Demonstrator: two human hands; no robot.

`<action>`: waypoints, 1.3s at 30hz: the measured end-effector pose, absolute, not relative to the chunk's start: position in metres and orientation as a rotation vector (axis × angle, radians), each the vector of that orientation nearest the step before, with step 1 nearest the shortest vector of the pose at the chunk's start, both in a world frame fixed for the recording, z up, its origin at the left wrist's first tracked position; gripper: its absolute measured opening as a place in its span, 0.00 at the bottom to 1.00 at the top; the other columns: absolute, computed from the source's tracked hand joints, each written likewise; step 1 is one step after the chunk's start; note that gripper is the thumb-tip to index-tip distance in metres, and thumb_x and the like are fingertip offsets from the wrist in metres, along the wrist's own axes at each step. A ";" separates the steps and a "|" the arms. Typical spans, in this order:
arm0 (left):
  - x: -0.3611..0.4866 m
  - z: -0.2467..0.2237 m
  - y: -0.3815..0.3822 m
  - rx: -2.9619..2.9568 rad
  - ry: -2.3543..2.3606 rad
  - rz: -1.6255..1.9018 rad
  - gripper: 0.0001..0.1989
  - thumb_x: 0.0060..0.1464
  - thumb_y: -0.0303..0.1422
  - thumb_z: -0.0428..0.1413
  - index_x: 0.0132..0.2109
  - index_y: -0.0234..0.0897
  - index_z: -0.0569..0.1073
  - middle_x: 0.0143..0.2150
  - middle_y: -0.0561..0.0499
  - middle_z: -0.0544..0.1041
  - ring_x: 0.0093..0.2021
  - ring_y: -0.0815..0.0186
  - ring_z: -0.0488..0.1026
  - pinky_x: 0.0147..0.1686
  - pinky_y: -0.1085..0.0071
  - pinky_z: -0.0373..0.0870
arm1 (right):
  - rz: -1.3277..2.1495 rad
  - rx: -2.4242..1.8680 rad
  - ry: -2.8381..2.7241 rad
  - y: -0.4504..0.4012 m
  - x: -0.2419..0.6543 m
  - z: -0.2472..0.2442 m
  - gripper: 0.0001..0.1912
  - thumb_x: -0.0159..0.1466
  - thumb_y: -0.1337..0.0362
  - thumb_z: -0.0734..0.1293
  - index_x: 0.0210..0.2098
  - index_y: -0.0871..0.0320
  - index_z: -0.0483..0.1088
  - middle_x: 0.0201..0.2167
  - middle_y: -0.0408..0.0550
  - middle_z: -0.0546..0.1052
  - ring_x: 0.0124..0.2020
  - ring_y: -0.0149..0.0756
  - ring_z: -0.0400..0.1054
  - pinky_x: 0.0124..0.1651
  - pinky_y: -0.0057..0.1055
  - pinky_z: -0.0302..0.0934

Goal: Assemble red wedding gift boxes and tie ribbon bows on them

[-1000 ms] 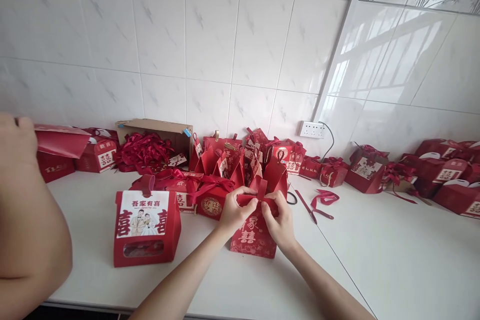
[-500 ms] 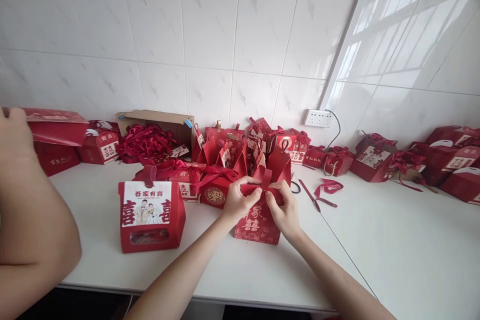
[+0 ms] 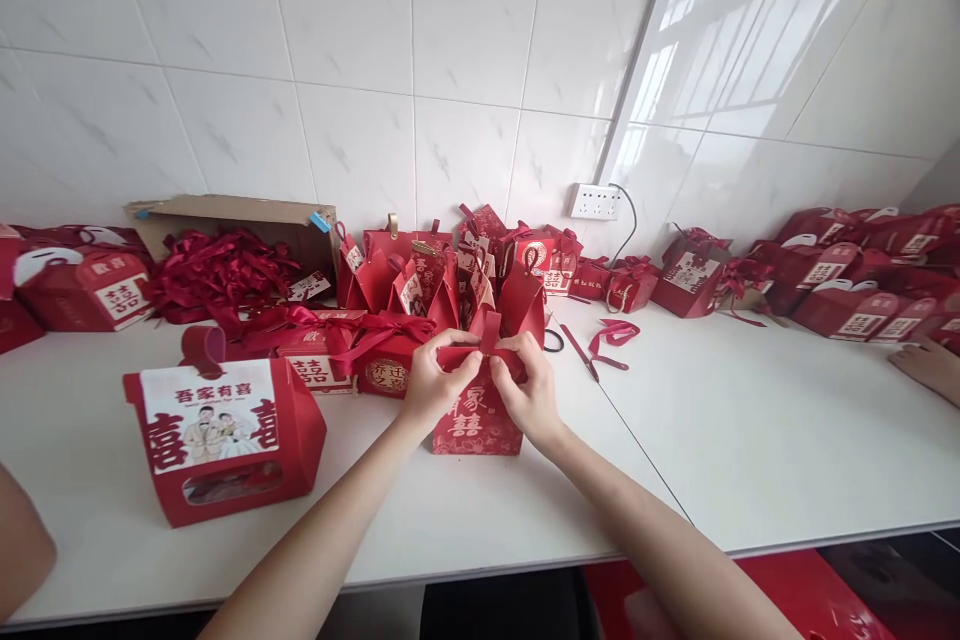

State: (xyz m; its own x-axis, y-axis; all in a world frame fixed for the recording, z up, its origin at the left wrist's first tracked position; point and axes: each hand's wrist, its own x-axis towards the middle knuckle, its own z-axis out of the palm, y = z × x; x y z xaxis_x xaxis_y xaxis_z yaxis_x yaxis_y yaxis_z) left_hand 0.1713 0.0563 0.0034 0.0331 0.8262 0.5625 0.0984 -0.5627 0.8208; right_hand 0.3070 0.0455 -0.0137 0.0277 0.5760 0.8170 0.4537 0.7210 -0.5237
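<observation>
A red paper box (image 3: 466, 420) with white characters stands upright on the white table in front of me. My left hand (image 3: 444, 378) pinches the top edge of this box on its left side. On the right side of the same edge, my right hand (image 3: 527, 385) pinches with thumb and fingers. Between the two hands a red strap (image 3: 490, 332) sticks up from the top. Left of my hands stands a larger red box (image 3: 225, 435) with a couple's picture, a window and a loop handle.
Red gift boxes (image 3: 379, 360) and a cardboard box of red ribbon (image 3: 225, 270) line the wall. Ribbon scraps (image 3: 611, 332) lie on the table (image 3: 712, 420). A person's hand (image 3: 926, 365) rests at the right edge, and another person's arm (image 3: 22, 545) is at lower left.
The view has turned right, so more boxes and a person's hand show at the right. The other person's arm at the left has mostly left the view. Both my hands keep their hold.
</observation>
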 end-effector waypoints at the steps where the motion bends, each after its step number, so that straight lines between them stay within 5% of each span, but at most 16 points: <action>1: 0.171 0.003 0.056 1.728 0.944 1.585 0.09 0.46 0.35 0.57 0.34 0.35 0.74 0.34 0.49 0.79 0.38 0.63 0.76 0.41 0.69 0.73 | 0.116 -0.851 -1.607 0.045 0.307 -0.014 0.03 0.62 0.66 0.60 0.32 0.55 0.64 0.28 0.43 0.68 0.31 0.33 0.63 0.33 0.31 0.58; 22: 0.169 0.004 0.057 1.783 0.954 1.567 0.11 0.45 0.36 0.58 0.37 0.36 0.74 0.36 0.50 0.79 0.38 0.62 0.75 0.37 0.71 0.72 | 0.158 -0.839 -1.619 0.045 0.311 -0.011 0.04 0.63 0.66 0.60 0.32 0.55 0.65 0.29 0.43 0.69 0.32 0.33 0.63 0.35 0.31 0.59; 31: 0.169 0.005 0.060 1.728 1.020 1.514 0.11 0.44 0.38 0.59 0.32 0.35 0.75 0.28 0.51 0.78 0.27 0.66 0.73 0.28 0.72 0.69 | 0.345 -0.842 -1.631 0.046 0.313 -0.002 0.06 0.61 0.65 0.60 0.27 0.56 0.63 0.26 0.41 0.67 0.28 0.31 0.62 0.30 0.28 0.58; 39: 0.171 0.003 0.055 1.718 0.909 1.548 0.09 0.45 0.36 0.57 0.34 0.35 0.74 0.33 0.49 0.79 0.36 0.62 0.76 0.39 0.69 0.72 | 0.234 -0.772 -1.648 0.048 0.314 -0.008 0.04 0.61 0.67 0.60 0.30 0.56 0.64 0.27 0.42 0.68 0.30 0.32 0.63 0.34 0.29 0.60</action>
